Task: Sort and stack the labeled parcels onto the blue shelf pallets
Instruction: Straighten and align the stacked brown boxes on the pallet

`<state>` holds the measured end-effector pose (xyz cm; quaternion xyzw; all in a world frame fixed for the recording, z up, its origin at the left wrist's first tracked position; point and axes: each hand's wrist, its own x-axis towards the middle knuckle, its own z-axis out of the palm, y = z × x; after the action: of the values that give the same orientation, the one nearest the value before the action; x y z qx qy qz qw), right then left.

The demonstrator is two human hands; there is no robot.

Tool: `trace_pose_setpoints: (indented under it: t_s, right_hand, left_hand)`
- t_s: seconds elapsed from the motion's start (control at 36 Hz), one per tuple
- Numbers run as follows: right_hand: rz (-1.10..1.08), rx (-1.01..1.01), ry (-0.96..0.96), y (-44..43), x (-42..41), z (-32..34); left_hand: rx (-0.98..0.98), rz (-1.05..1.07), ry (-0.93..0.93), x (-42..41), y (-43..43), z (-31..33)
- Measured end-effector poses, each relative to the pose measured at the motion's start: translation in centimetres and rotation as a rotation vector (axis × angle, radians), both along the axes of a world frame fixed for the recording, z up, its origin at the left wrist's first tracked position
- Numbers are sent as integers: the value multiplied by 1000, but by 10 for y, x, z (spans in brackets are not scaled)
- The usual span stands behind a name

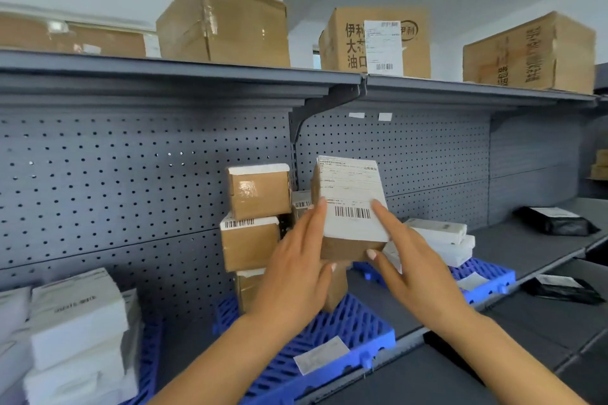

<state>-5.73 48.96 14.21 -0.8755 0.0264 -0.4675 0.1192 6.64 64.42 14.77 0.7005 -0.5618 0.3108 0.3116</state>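
A brown labeled parcel (351, 207) sits at the centre of the frame, raised between the two hands with its white shipping label and barcode tilted toward the camera, probably so the label can be read before a spot is chosen. The left hand (296, 261) lies flat against the parcel's left side, fingers straight and together and the thumb tucked under the bottom edge. The right hand (416, 276) pinches the lower right corner, with the forefinger laid on the label beside the barcode and the thumb on the bare cardboard below it. Having one hand on each side keeps the box square and steady.

The parcel hangs just above a brown box (337, 289) standing on the middle blue pallet (332, 335); whether the two touch cannot be told. Just left of it, a stack of brown boxes (251, 240) rises against the pegboard. Like seems to go with like here, so this pallet is the probable home for the parcel.

The same sorting shows elsewhere. White flat parcels (439, 237) are piled on the right blue pallet (490, 276), and white parcels (79, 322) fill the left blue pallet (153, 355) in the lower left. A paper slip (320, 358) lies at the front of the middle pallet. Black bags (556, 220) rest off the pallets at the right edge, and large cartons (223, 23) line the top shelf (181, 71).
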Motion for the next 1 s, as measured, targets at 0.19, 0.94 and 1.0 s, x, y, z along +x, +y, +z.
trace_pose_setpoints:
  t_s: [0.19, 0.94, 1.0]
  right_hand:
    - [151, 41, -36, -44, 34, 4]
    - [504, -44, -33, -126, 132, 33]
    - [512, -102, 23, -132, 140, 34]
  left_hand:
    - [-87, 140, 47, 13, -44, 6]
    - [-299, 453, -21, 45, -105, 33]
    - [-270, 471, -56, 51, -106, 35]
